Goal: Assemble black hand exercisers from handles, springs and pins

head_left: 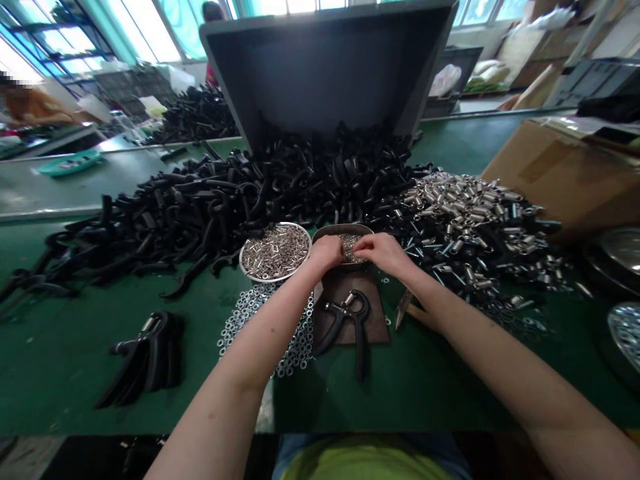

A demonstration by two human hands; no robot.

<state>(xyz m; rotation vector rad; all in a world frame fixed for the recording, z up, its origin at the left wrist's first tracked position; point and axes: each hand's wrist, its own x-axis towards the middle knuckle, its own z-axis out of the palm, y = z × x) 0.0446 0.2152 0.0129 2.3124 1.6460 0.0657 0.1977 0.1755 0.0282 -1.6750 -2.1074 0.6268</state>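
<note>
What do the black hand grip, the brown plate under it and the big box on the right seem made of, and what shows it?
Hand grip: probably moulded plastic, satin black, by its soft highlights; its spring gleams like metal.
Plate: dull brown, perhaps worn metal or wood; the view cannot settle it.
Box: apparently matt cardboard, by its flat tan sides.

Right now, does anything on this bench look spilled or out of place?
Possibly: metal rings lie loose on the green tabletop, as if spilled, while the pins beside them sit in a round bowl. Small silvery strays lie at the right of the brown board, apart from that pile.
</note>
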